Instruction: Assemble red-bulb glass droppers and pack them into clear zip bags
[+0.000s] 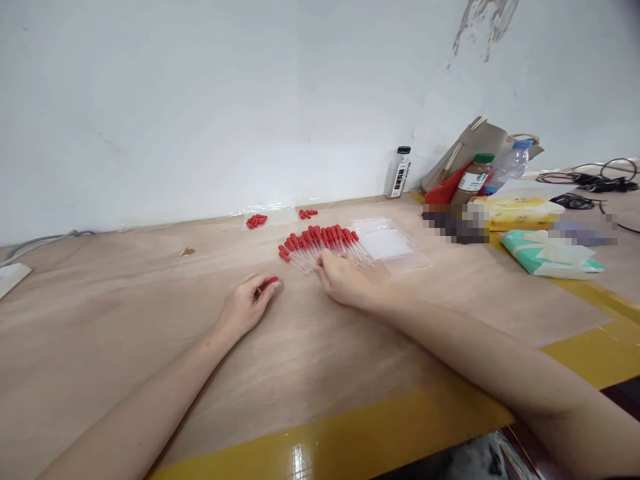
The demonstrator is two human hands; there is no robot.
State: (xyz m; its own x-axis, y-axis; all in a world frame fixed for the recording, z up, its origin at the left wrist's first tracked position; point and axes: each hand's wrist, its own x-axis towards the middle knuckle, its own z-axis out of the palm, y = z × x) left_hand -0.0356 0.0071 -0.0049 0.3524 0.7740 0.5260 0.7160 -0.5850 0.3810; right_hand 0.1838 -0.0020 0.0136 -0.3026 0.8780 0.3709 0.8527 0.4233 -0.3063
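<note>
My left hand (246,303) rests on the wooden table, its thumb and fingers curled round a red rubber dropper bulb (270,283). To its right, my right hand (343,275) reaches over the narrow ends of a row of droppers (320,240). Its thumb and forefinger are pinched at one dropper's thin tube, which the fingers partly cover. The droppers lie fanned side by side, red bulbs towards the wall and clear tubes towards me. Loose red bulbs (257,221) lie in a pile behind, and a smaller group of bulbs (308,214) lies to the right of it.
A clear plastic bag with a white panel (387,241) lies right of the droppers. Farther right are a black-capped bottle (399,175), a green-capped bottle (471,180), tissue packs (547,255) and black cables (590,180). Yellow tape (320,443) covers the table's front edge.
</note>
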